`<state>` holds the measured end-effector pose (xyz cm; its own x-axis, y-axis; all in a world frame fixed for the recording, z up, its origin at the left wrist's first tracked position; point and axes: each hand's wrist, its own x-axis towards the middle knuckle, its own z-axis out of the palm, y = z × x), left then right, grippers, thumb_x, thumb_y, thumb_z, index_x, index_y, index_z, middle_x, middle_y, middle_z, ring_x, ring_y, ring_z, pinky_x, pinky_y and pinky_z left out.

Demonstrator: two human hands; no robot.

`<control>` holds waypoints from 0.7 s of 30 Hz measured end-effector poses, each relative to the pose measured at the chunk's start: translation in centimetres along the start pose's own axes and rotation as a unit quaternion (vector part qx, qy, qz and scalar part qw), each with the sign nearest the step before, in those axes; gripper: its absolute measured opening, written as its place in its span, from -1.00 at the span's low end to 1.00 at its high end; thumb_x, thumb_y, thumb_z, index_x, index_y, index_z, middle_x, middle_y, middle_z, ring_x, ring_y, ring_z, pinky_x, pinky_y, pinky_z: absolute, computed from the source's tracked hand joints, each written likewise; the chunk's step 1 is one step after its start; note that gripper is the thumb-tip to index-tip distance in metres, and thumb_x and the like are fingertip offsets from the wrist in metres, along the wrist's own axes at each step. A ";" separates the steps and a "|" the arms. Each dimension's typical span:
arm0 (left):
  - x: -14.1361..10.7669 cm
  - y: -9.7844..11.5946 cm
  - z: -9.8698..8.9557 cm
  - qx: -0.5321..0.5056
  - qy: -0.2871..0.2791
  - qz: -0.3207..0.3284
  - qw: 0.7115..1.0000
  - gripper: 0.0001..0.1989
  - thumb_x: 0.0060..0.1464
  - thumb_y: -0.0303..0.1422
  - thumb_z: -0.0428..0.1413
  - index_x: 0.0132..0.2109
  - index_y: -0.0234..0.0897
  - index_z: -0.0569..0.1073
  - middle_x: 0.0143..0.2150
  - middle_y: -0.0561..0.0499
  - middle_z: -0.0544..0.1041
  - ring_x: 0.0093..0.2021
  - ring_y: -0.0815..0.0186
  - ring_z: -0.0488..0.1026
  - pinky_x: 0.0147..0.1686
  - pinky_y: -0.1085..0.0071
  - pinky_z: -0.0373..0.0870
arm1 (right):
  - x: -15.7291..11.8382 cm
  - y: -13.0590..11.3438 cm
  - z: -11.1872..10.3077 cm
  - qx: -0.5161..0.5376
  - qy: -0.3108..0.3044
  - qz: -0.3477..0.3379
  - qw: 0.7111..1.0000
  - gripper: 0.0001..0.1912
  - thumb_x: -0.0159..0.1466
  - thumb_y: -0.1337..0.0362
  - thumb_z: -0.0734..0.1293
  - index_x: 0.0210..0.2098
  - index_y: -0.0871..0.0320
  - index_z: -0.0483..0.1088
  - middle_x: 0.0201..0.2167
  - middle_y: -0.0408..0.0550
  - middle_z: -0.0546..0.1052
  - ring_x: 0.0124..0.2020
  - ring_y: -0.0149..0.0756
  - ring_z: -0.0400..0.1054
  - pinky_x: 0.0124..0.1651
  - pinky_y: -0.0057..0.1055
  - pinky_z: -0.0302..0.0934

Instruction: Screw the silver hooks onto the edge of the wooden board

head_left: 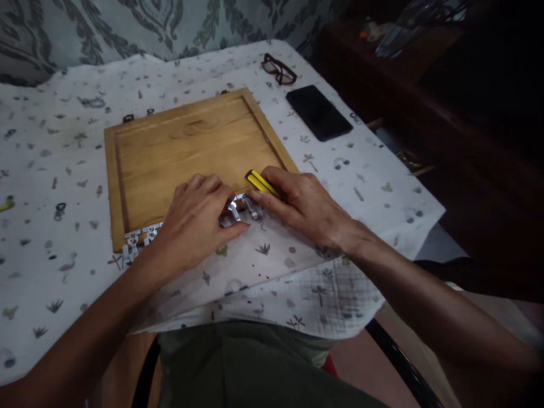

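A wooden framed board [191,153] lies on the patterned cloth, with small metal clips [133,240] along its near edge. At that edge, my left hand [199,218] has thumb and fingers around a shiny metal clip [234,209]. Just to the right, my right hand [297,204] is closed on a yellow and black tool [262,183], its working end hidden. The fingertips of my right hand are beside another metal clip [250,208] on the board's near edge.
A black phone [318,113] and dark red glasses [279,69] lie beyond the board on the right. The cloth-covered table [63,187] ends close to my lap. Dark furniture [395,102] stands to the right, and a yellow object [7,205] shows at the left edge.
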<state>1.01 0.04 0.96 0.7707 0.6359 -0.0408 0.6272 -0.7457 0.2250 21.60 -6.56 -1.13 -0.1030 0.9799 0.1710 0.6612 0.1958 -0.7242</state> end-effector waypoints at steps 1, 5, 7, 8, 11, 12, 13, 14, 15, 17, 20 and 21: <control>0.0 0.0 0.0 0.001 0.001 0.002 1.000 -0.75 0.25 -0.17 0.23 -0.06 -0.24 0.56 -0.07 -0.12 0.53 0.08 -0.05 0.43 0.04 0.05 0.36 | 0.0 0.0 0.0 -0.001 0.000 0.001 1.000 -0.45 0.48 -0.23 0.18 -0.39 0.07 0.15 -0.49 -0.18 0.30 -0.48 -0.40 0.13 -0.36 -0.28 -0.06; 0.0 -0.1 0.2 0.002 0.004 -0.002 1.000 -0.74 0.23 -0.15 0.24 -0.05 -0.21 0.56 -0.07 -0.11 0.54 0.07 -0.05 0.44 0.02 0.06 0.37 | 0.0 0.0 0.0 0.002 -0.001 0.003 1.000 -0.46 0.49 -0.22 0.19 -0.39 0.07 0.16 -0.48 -0.18 0.32 -0.47 -0.40 0.14 -0.35 -0.28 -0.04; 0.0 0.1 0.3 -0.003 0.012 -0.008 1.000 -0.70 0.21 -0.13 0.27 0.00 -0.19 0.56 -0.06 -0.10 0.56 0.06 -0.05 0.45 0.01 0.07 0.37 | 0.0 0.0 0.0 0.006 -0.004 0.001 1.000 -0.46 0.48 -0.22 0.19 -0.39 0.07 0.15 -0.48 -0.18 0.33 -0.47 -0.40 0.14 -0.35 -0.27 -0.05; 0.0 0.3 0.3 -0.006 0.016 -0.013 1.000 -0.67 0.20 -0.11 0.29 0.01 -0.19 0.57 -0.06 -0.10 0.57 0.06 -0.05 0.46 0.01 0.07 0.37 | 0.0 0.0 0.0 0.007 -0.005 0.000 1.000 -0.46 0.48 -0.22 0.19 -0.39 0.07 0.15 -0.48 -0.18 0.33 -0.47 -0.40 0.14 -0.35 -0.27 -0.06; 0.3 0.9 0.3 -0.016 0.014 -0.026 0.999 -0.62 0.21 -0.09 0.31 0.03 -0.24 0.58 -0.02 -0.13 0.59 0.06 -0.08 0.47 0.02 0.02 0.37 | 0.0 0.0 0.0 0.007 -0.006 -0.002 1.000 -0.48 0.49 -0.21 0.19 -0.38 0.07 0.17 -0.48 -0.18 0.33 -0.47 -0.40 0.14 -0.34 -0.27 -0.06; 0.4 1.1 0.3 -0.016 0.014 -0.031 0.999 -0.63 0.22 -0.10 0.30 0.03 -0.25 0.59 -0.02 -0.14 0.60 0.07 -0.09 0.47 0.02 0.01 0.37 | 0.0 0.1 0.0 0.006 -0.005 -0.003 1.000 -0.48 0.49 -0.21 0.19 -0.38 0.07 0.17 -0.47 -0.18 0.32 -0.47 -0.40 0.14 -0.34 -0.27 -0.06; 0.4 1.3 0.2 -0.015 0.015 -0.034 0.999 -0.63 0.23 -0.10 0.30 0.02 -0.25 0.59 -0.02 -0.15 0.60 0.07 -0.10 0.47 0.02 0.00 0.37 | 0.0 0.1 0.0 0.005 -0.004 -0.004 1.000 -0.48 0.49 -0.21 0.19 -0.38 0.07 0.17 -0.48 -0.18 0.32 -0.47 -0.39 0.14 -0.34 -0.27 -0.06; 0.5 1.4 0.3 -0.013 0.017 -0.038 0.999 -0.65 0.24 -0.09 0.29 0.01 -0.24 0.59 -0.03 -0.15 0.61 0.06 -0.10 0.48 0.01 0.00 0.37 | 0.0 0.1 0.0 0.004 -0.002 -0.006 1.000 -0.47 0.48 -0.21 0.19 -0.39 0.07 0.16 -0.48 -0.19 0.31 -0.47 -0.39 0.13 -0.34 -0.27 -0.06; 0.5 1.5 0.3 -0.010 0.019 -0.041 0.999 -0.66 0.24 -0.09 0.28 0.00 -0.24 0.60 -0.04 -0.15 0.61 0.06 -0.10 0.48 0.01 0.00 0.37 | 0.0 0.1 0.0 0.003 -0.001 -0.007 1.000 -0.46 0.48 -0.22 0.19 -0.40 0.07 0.15 -0.48 -0.19 0.30 -0.47 -0.40 0.13 -0.34 -0.28 -0.06; 0.6 1.6 0.3 -0.004 0.023 -0.048 0.999 -0.69 0.24 -0.10 0.28 -0.03 -0.22 0.60 -0.06 -0.14 0.61 0.04 -0.10 0.49 0.01 0.00 0.38 | 0.1 0.1 0.0 0.000 0.002 -0.008 1.000 -0.44 0.47 -0.24 0.19 -0.41 0.07 0.13 -0.49 -0.19 0.29 -0.48 -0.40 0.13 -0.35 -0.29 -0.06; 0.7 1.6 0.4 -0.002 0.022 -0.047 0.999 -0.74 0.25 -0.12 0.28 -0.09 -0.21 0.59 -0.10 -0.14 0.61 0.03 -0.10 0.50 0.01 0.01 0.39 | 0.1 0.1 0.0 -0.001 0.000 -0.006 1.000 -0.44 0.48 -0.25 0.18 -0.41 0.06 0.11 -0.49 -0.19 0.31 -0.46 -0.39 0.15 -0.35 -0.30 -0.06; 0.7 1.6 0.4 -0.002 0.020 -0.046 0.999 -0.74 0.25 -0.12 0.28 -0.10 -0.21 0.60 -0.10 -0.14 0.60 0.03 -0.10 0.50 0.01 0.01 0.39 | 0.1 0.0 0.0 0.000 -0.001 -0.004 1.000 -0.44 0.48 -0.24 0.18 -0.41 0.06 0.11 -0.49 -0.19 0.31 -0.46 -0.39 0.16 -0.34 -0.30 -0.05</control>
<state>2.61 -0.82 0.94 0.7043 0.7095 -0.0230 0.6949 -0.6825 0.2265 21.60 -6.43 -1.14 -0.1094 0.9783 0.1761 0.6606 0.2039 -0.7225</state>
